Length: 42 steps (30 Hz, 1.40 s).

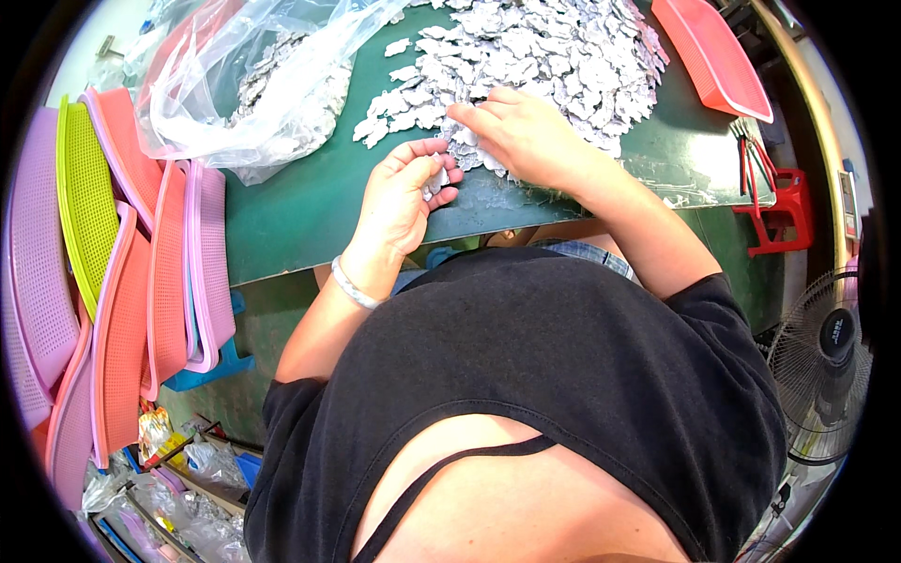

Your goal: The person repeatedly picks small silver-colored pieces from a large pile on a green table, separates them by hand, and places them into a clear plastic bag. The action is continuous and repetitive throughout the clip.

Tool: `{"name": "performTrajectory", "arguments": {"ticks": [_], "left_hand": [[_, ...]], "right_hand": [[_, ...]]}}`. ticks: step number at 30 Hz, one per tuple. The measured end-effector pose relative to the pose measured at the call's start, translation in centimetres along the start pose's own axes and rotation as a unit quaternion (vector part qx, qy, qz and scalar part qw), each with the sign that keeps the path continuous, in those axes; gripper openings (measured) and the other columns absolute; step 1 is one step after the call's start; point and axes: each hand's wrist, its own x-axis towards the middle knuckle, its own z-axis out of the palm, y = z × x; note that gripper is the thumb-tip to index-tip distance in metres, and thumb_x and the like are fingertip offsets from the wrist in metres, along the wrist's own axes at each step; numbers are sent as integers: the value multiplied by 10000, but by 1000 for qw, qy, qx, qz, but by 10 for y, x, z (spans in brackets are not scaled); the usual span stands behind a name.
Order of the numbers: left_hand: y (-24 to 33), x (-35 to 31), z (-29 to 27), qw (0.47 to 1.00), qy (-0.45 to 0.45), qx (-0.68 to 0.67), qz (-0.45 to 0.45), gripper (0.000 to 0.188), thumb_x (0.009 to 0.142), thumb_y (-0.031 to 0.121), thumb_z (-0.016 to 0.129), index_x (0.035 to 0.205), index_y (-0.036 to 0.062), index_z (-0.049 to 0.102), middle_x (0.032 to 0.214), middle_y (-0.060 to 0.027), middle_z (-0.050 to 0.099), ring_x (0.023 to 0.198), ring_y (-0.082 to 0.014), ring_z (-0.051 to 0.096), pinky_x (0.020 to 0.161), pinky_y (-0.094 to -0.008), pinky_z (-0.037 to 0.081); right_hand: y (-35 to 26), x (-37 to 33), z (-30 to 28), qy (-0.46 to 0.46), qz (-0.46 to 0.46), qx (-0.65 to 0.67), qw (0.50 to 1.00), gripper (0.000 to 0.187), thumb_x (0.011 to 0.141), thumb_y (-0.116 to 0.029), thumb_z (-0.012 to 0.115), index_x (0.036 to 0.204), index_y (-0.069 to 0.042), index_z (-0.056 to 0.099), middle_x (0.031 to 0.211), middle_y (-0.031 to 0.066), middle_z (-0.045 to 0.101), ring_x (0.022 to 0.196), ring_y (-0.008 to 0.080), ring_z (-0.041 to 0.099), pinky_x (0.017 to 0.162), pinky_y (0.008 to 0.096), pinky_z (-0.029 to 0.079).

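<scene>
A large heap of small, flat, irregular whitish-grey pieces (554, 56) lies spread on the green tabletop (282, 235). My left hand (399, 192) is near the table's front edge, palm turned up, with its fingers curled around a few whitish-grey pieces (435, 180). Just to its right, my right hand (526, 136) reaches over the heap's near edge. Its fingers stretch toward the left, a little apart, touching or just above the pieces; its thumb is hidden. At the far left, a clear plastic bag (178, 117) contains more such pieces.
Purple, green and coral mesh baskets (122, 338) stand nested at the left, by a blue stool (211, 371). A coral basket (723, 56) occupies the table's far right. Red-handled pliers (748, 169) lie near the right edge, with a red stool (788, 211) and fan (826, 347) beyond.
</scene>
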Motion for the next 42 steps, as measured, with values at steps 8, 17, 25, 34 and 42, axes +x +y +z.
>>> {"name": "performTrajectory", "arguments": {"ticks": [8, 17, 25, 34, 42], "left_hand": [[-2, 4, -3, 1000, 10, 4, -4, 200, 836, 49, 505, 1028, -4, 509, 809, -57, 560, 706, -165, 575, 551, -239, 461], [0, 0, 6, 1000, 22, 14, -7, 211, 832, 76, 543, 1030, 10, 510, 815, -48, 561, 711, -152, 573, 546, -231, 452], [-5, 6, 7, 1000, 19, 5, 5, 72, 826, 103, 582, 873, 71, 537, 782, -24, 584, 665, -123, 585, 542, -224, 469], [-2, 4, 3, 999, 17, -32, -2, 135, 798, 12, 494, 929, 39, 513, 815, -97, 585, 718, -204, 602, 549, -275, 486], [-3, 5, 0, 1000, -1, -5, -8, 215, 811, 18, 489, 1023, -14, 501, 827, -91, 570, 684, -163, 566, 533, -236, 444]], "right_hand": [[1, 0, 6, -20, -10, -4, 1000, 362, 774, -100, 479, 1127, -21, 492, 720, 101, 561, 737, 250, 569, 632, 351, 474], [-2, -5, 5, 17, 145, 216, 965, 435, 764, -44, 580, 1181, -22, 460, 716, 77, 595, 639, 181, 569, 587, 279, 457], [-13, -8, -9, -28, 172, 268, 948, 494, 733, -40, 602, 1202, -34, 447, 750, 71, 601, 714, 190, 565, 648, 294, 456], [-21, -15, -14, -23, 107, 87, 990, 504, 684, -49, 603, 1167, -35, 458, 760, 87, 558, 777, 274, 522, 696, 371, 439], [-20, -17, -19, -48, 71, 75, 994, 479, 705, -83, 595, 1156, -13, 453, 825, 130, 583, 833, 296, 533, 726, 383, 435]]}}
